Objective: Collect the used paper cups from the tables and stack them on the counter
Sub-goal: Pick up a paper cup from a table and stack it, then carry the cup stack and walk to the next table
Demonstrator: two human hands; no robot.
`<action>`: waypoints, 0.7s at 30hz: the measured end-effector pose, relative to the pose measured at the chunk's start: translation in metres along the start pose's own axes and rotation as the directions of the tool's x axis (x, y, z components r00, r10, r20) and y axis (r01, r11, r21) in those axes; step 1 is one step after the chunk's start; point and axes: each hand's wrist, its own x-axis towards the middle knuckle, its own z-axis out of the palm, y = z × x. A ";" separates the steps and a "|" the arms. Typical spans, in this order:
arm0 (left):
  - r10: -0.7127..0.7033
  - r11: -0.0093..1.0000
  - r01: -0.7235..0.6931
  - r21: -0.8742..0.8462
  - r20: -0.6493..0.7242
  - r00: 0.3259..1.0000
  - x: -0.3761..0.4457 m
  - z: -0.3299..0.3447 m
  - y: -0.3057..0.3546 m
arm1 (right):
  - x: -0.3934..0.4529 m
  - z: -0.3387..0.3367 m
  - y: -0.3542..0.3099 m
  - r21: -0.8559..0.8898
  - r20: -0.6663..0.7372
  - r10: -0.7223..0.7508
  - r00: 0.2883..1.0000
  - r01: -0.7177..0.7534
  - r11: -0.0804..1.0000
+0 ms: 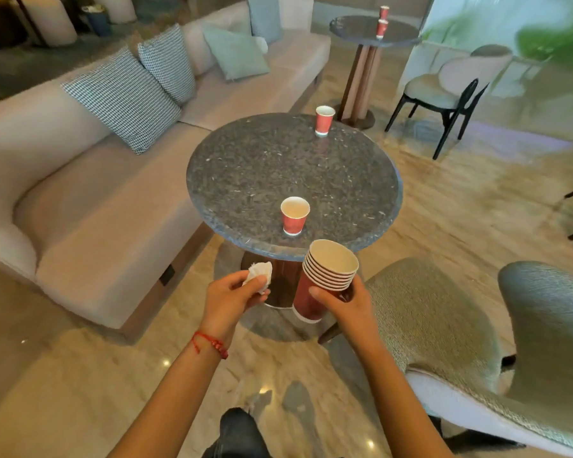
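Observation:
My right hand (pixel 343 304) grips a nested stack of several red paper cups (pixel 325 279), tilted with the open mouths up, just in front of the round stone table (pixel 245 166). My left hand (pixel 232 295) is closed on a crumpled white tissue (pixel 258 274). One red cup (pixel 294 215) stands upright near the table's front edge, a short way beyond both hands. A second red cup (pixel 324 120) stands at the table's far edge. Two more red cups (pixel 382 21) stand on a taller round table (pixel 351 33) farther back.
A long beige sofa (pixel 90 209) with checked and pale green cushions runs along the left. A green upholstered chair (pixel 477 358) stands close on my right. Another chair with black legs (pixel 450 90) stands at the back right. Marble floor lies around the tables.

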 end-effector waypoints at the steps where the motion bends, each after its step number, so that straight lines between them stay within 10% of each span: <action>1: -0.002 1.000 0.002 0.008 0.023 1.000 0.015 0.002 0.006 | 0.012 0.004 -0.001 0.002 -0.020 0.001 1.000 -0.001 1.000; 21: -0.146 0.984 0.139 0.108 0.057 0.988 0.204 0.004 0.037 | 0.204 0.070 -0.010 -0.016 -0.257 -0.005 0.967 0.000 1.000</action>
